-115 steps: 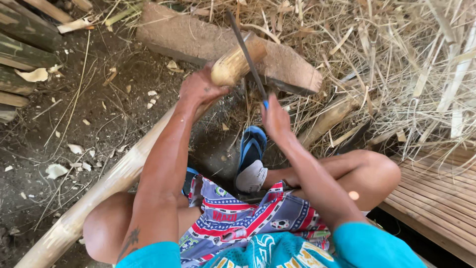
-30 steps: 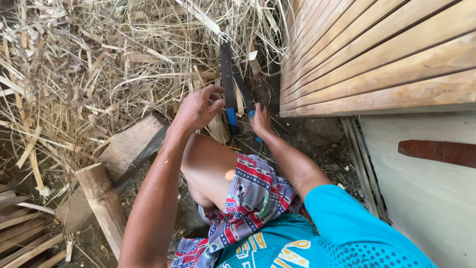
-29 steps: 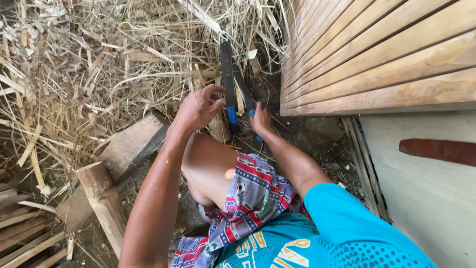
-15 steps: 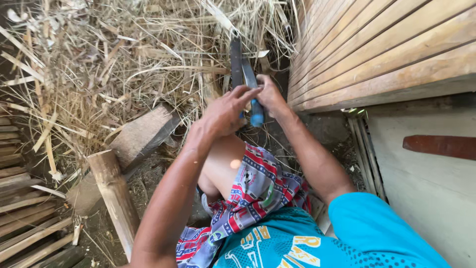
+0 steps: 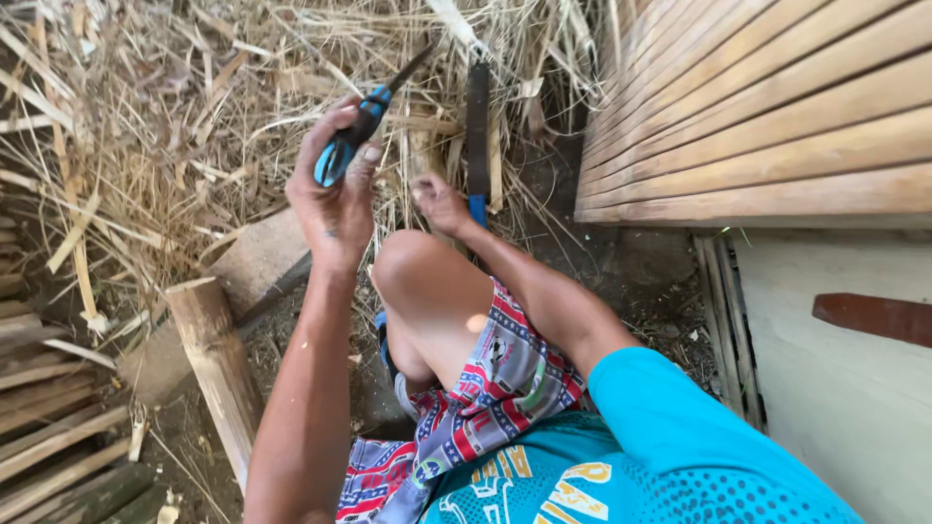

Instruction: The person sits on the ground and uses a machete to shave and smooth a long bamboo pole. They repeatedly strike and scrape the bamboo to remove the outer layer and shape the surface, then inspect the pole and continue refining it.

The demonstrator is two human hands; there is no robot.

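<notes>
Knife (image 5: 364, 126), blue-black handle, thin dark blade: gripped in left hand (image 5: 335, 194). Right hand (image 5: 442, 204) loosely curled beside blue-handled blade (image 5: 477, 126).

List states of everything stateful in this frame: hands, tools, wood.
left hand: raised, shut on blue-handled knife
blue-handled knife: held up, blade pointing away
right hand: low, beside long dark blade; grip unclear
long dark blade: lying in straw, blue handle end near the knee
cut bamboo pole: lying on the ground

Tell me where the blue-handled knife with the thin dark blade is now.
In the head view, the blue-handled knife is upper left of centre, raised in the left hand over dry straw, left of the bare knee.
</notes>
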